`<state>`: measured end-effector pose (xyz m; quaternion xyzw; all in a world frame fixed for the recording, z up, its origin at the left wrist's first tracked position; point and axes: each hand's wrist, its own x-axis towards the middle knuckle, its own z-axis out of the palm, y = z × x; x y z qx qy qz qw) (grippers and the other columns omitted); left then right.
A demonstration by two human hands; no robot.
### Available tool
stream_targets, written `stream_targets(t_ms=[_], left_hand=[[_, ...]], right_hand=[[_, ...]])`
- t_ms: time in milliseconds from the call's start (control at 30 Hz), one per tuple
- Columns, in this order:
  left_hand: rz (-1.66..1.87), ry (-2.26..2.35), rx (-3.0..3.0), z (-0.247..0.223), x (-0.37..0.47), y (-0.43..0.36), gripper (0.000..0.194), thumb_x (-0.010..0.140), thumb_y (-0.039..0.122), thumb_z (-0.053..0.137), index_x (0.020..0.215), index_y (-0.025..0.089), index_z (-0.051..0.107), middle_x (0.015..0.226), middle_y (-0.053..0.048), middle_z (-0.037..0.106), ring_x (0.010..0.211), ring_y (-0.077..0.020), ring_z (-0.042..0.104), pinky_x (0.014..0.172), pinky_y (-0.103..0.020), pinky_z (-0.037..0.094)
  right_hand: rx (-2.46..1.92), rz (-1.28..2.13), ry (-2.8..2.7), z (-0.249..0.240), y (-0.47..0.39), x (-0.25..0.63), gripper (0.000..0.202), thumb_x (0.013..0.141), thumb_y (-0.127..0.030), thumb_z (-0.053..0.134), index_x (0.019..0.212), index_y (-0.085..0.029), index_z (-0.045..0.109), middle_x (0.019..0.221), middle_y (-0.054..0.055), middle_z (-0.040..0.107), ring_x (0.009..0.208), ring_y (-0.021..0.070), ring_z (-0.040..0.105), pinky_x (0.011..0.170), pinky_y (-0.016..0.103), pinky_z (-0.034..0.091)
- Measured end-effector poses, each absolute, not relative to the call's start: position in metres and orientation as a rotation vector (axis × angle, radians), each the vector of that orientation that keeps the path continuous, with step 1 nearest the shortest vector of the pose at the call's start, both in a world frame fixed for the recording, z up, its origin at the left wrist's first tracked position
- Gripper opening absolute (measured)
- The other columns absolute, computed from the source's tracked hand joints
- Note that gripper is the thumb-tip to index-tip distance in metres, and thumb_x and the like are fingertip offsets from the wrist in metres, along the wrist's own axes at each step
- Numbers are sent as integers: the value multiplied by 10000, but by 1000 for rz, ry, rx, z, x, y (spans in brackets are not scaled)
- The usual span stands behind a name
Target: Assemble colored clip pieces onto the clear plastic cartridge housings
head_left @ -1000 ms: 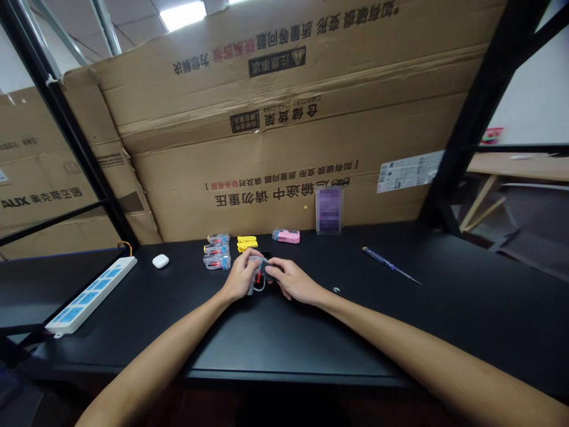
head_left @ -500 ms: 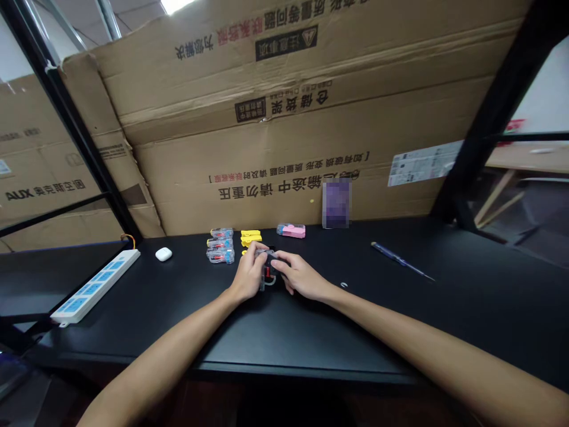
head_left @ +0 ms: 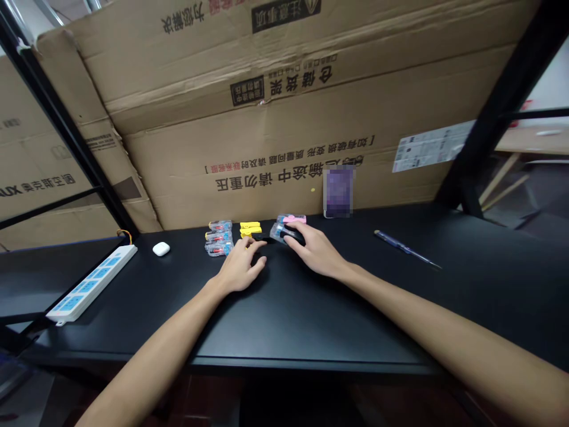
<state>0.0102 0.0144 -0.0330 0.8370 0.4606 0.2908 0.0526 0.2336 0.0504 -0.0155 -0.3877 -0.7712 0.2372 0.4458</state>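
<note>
My right hand (head_left: 316, 249) is closed on a small clear-and-black plastic case (head_left: 293, 235), just in front of a similar clear-and-pink case (head_left: 293, 219). My left hand (head_left: 240, 264) rests low over the table, thumb apart from the fingers. Its fingertips reach a small black piece (head_left: 263, 238) beside yellow plastic pieces (head_left: 250, 228); whether they touch it is hard to see. To the left, several clear cases with red and blue parts inside (head_left: 219, 235) lie in a column, close to the left hand.
A screwdriver with a clear blue handle (head_left: 400, 242) lies on the right of the black table (head_left: 284, 332). A white earbud case (head_left: 160, 249) and a white power strip (head_left: 93, 284) are at left. Cardboard (head_left: 275, 118) forms the back, with a pixelated purple rectangle (head_left: 338, 191) before it.
My hands have separated. The right hand has carried the clear-and-black case back and right, beside the pink one. The left hand has let go and opened near the yellow pieces.
</note>
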Motion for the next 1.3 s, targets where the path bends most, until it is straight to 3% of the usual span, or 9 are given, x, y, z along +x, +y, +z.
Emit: stream_targets(t_ms=[67,200,333,500,733,867,1000,1100,1300], left_hand=[[846,1461,2578,-33,6,16,353,955,337,492,1262,207,605,1153,-106,574,1118,-256,547,1029,-454,460],[799,1523,2567,-31,3,17,291,948,301,488,1131,167,669,1084,-108,599,1050,-249,560,992,-437,473],[756,1551,2591,-28,5,14,281,943,285,485,1123,177,672,1124,-107,637,1084,-262,564,997,-454,459],[671,1536,2647,-27,6,15,300,948,285,477,1161,188,664,1190,-102,666,1154,-264,563,1027,-463,430],[653,1333,2734,-20,9,10,262,920,238,495,1075,180,699,1086,-92,704,1024,-243,618,941,-415,470],[675,1122,2732,-16,20,0,207,869,202,549,987,183,717,956,-72,692,901,-201,621,857,-330,500],[672,1092,2691,-17,29,-4,195,857,188,559,966,189,721,919,-63,669,865,-189,609,821,-310,505],[689,1078,2670,-22,31,-3,201,863,169,549,960,198,722,865,-50,648,837,-181,601,816,-305,506],[757,1082,2593,-26,25,-1,227,865,195,567,1045,197,705,1010,-72,614,842,-165,619,825,-304,535]], right_hand=[[-1034,272,-2067,-15,59,246,351,906,-351,514,1203,-192,612,1303,152,644,1227,338,590,1014,514,473],[-1238,92,-2219,-24,75,262,398,896,-270,500,1276,-192,592,1268,145,657,1173,320,622,976,492,495],[-1274,51,-2277,-35,87,267,426,903,-271,503,1313,-191,582,1322,149,625,1213,314,597,1009,487,481],[-1072,-119,-2265,-38,87,262,461,865,-303,594,1320,-229,590,1432,101,563,1410,323,414,1131,546,368],[-1085,-26,-2125,-33,63,240,329,857,-318,580,1152,-205,674,1241,95,694,1113,286,662,934,466,546],[-938,36,-2312,-35,64,229,329,902,-225,480,1159,-182,680,1190,102,715,1109,253,672,988,425,524],[-957,79,-2419,-34,68,222,481,884,-177,462,1350,-184,581,1450,123,555,1252,274,600,1043,470,492],[-979,105,-2482,-31,66,221,534,897,-189,455,1430,-183,503,1487,131,516,1307,293,554,1051,491,481],[-1127,-67,-2408,-25,57,226,462,931,-302,485,1380,-209,539,1305,130,618,1038,283,679,848,401,552]])
